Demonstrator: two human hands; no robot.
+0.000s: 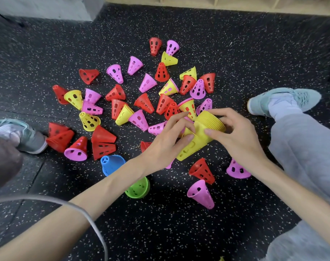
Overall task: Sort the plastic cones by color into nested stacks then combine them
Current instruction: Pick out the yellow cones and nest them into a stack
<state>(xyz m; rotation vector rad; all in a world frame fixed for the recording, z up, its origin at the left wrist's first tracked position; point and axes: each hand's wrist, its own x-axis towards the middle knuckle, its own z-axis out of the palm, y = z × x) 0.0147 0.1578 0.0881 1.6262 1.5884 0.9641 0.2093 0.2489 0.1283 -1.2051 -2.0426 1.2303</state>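
dozens of perforated plastic cones, red, pink and yellow, lay scattered on the speckled rubber floor as a seated person built a nested yellow stack. the right hand gripped the stack's wide end, apparently steadying it, while the left hand pinched its side, seemingly seating another cone. one blue cone and one green cone waited nearby, unsorted.

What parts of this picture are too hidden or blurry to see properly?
Head view only:
- Pink plastic cone under the left hand: the wrist covers nearly all of it.
- Nested stack of yellow plastic cones: how many cones cannot be counted; both hands cover parts, the right hand its rims.
- Green plastic cone: the left forearm hides its narrow end.
- Dark blurred shape at the left edge: too blurred to identify.
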